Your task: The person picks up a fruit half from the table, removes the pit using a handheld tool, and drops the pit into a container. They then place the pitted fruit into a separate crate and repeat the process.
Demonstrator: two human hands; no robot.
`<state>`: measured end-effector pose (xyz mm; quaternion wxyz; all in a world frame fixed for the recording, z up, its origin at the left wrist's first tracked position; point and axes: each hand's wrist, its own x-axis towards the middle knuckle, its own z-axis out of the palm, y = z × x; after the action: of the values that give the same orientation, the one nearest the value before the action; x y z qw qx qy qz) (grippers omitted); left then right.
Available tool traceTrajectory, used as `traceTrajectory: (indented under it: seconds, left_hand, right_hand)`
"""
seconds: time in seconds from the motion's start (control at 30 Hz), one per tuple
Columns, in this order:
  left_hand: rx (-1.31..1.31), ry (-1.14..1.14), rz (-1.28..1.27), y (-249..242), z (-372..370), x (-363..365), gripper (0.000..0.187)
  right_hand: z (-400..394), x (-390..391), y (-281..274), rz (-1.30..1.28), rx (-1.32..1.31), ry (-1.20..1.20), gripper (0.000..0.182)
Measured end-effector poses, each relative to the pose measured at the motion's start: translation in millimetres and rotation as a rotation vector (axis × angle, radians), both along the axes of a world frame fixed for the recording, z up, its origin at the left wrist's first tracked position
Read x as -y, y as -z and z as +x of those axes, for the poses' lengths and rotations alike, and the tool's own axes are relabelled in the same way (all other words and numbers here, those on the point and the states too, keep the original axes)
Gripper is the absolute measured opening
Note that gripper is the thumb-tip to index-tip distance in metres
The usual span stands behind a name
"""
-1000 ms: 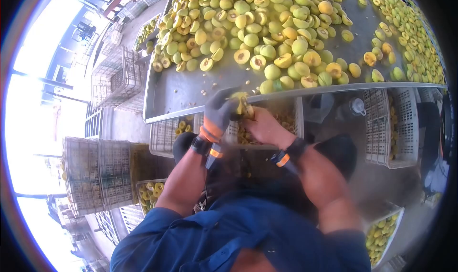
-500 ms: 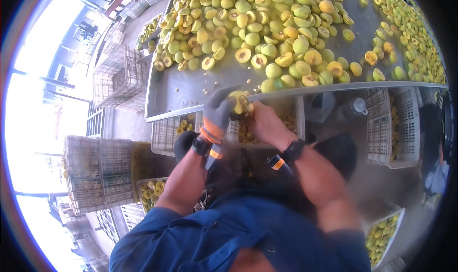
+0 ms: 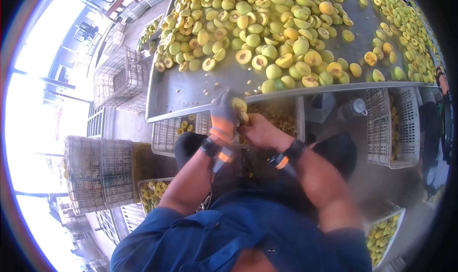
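Note:
A halved yellow-green peach [image 3: 239,103] is in my left hand [image 3: 223,112], which wears a grey and orange glove and has its fingers wrapped round the fruit. My bare right hand [image 3: 261,131] is closed just right of and below the peach half, against it or very near. A small pitting tool sits in the right fist, mostly hidden by the fingers. Both hands are at the front edge of a metal table [image 3: 167,98], above a crate [image 3: 299,121] with cut pieces in it. Many peach halves [image 3: 257,40] are heaped on the table beyond.
More peach halves [image 3: 412,43] lie on the table's right side. Stacked plastic crates [image 3: 100,174] stand at left, and another crate [image 3: 377,129] is under the table at right. A clear jug [image 3: 357,107] is beside it. Part of another person's arm [image 3: 442,83] shows at the right edge.
My hands have come slightly down towards me, the left one also to the right. The left wrist has turned, and the tool's looped end, visible before against the peach, is now mostly hidden.

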<state>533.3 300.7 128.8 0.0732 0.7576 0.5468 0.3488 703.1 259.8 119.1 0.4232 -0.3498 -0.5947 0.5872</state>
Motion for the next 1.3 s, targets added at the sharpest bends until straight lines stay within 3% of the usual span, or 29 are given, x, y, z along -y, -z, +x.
traceTrajectory:
  seconds: [0.07,0.13,0.2,0.27,0.33,0.4,0.47,0.53,0.6,0.67,0.77,0.8,0.83,0.9,0.93,1.0,1.03,1.17,1.23,1.3]
  left_hand:
    - [-0.05,-0.082,0.053,1.5,5.2,1.5,0.043]
    - [-0.02,-0.017,0.062,-6.1,9.6,2.9,0.035]
    - [0.157,-0.019,-0.049,-15.7,16.7,7.2,0.026]
    - [0.469,-0.075,-0.281,-22.2,25.6,13.1,0.019]
    - [0.381,0.031,-0.196,-16.2,22.1,7.8,0.02]
    - [0.431,0.033,-0.181,-14.4,25.8,6.2,0.023]
    - [0.602,-0.057,-0.254,-28.2,41.7,14.9,0.024]
    - [0.603,-0.017,-0.3,-44.7,41.8,14.0,0.023]
    - [0.482,0.047,-0.22,-45.3,36.1,17.1,0.024]
    - [0.246,0.142,0.019,-39.1,33.9,9.0,0.025]
    - [0.411,-0.018,-0.143,-46.0,44.3,20.0,0.02]
    - [0.645,-0.013,-0.366,-18.0,29.0,9.7,0.016]
    - [0.511,0.065,-0.267,-22.5,23.3,9.7,0.016]
    - [0.245,0.23,-0.047,-36.0,19.4,0.2,0.017]
    - [0.07,0.21,0.067,-38.3,20.6,0.6,0.018]
    - [0.303,0.077,-0.12,-44.8,33.5,14.2,0.019]
    - [0.416,0.014,-0.215,-45.8,38.2,17.5,0.022]
    - [0.322,0.201,-0.107,-34.7,26.6,5.6,0.025]
    - [0.158,0.269,0.018,-51.7,25.1,3.9,0.027]
    - [0.452,0.18,-0.215,-37.7,22.6,1.3,0.027]
  right_hand:
    - [22.6,3.9,-45.5,-0.718,-0.186,-0.321,0.021]
    - [11.3,10.1,-37.1,-0.317,-0.019,-0.152,0.022]
    - [9.3,14.3,-37.8,-0.168,0.08,-0.098,0.022]
    - [15.6,15.1,-46.6,-0.307,0.088,-0.154,0.024]
    - [21.5,12.7,-52.9,-0.515,0.07,-0.221,0.025]
    - [16.6,10.6,-43.0,-0.379,0.082,-0.129,0.025]
    - [-4.3,17.0,-4.8,0.125,0.106,0.136,0.025]
    - [15.6,5.3,-23.3,-0.498,0.014,-0.154,0.025]
    - [22.0,9.5,-39.7,-0.619,0.027,-0.248,0.024]
    - [18.0,13.5,-46.6,-0.272,0.097,-0.138,0.024]
    - [3.7,19.3,-28.9,0.022,0.015,0.042,0.025]
    - [9.2,14.9,-29.8,-0.225,-0.004,-0.07,0.026]
    - [17.9,9.8,-32.2,-0.481,-0.026,-0.184,0.027]
    - [22.2,6.9,-38.3,-0.493,0.019,-0.211,0.026]
    - [18.3,10.0,-41.0,-0.261,0.084,-0.132,0.026]
    - [12.4,15.8,-50.2,-0.158,0.088,-0.068,0.027]
    - [11.7,18.4,-58.7,-0.287,0.03,-0.079,0.028]
    - [23.2,12.8,-61.5,-0.748,-0.18,-0.294,0.029]
    - [24.9,10.3,-62.7,-0.714,-0.181,-0.295,0.028]
    - [24.4,10.1,-61.1,-0.708,-0.195,-0.313,0.026]
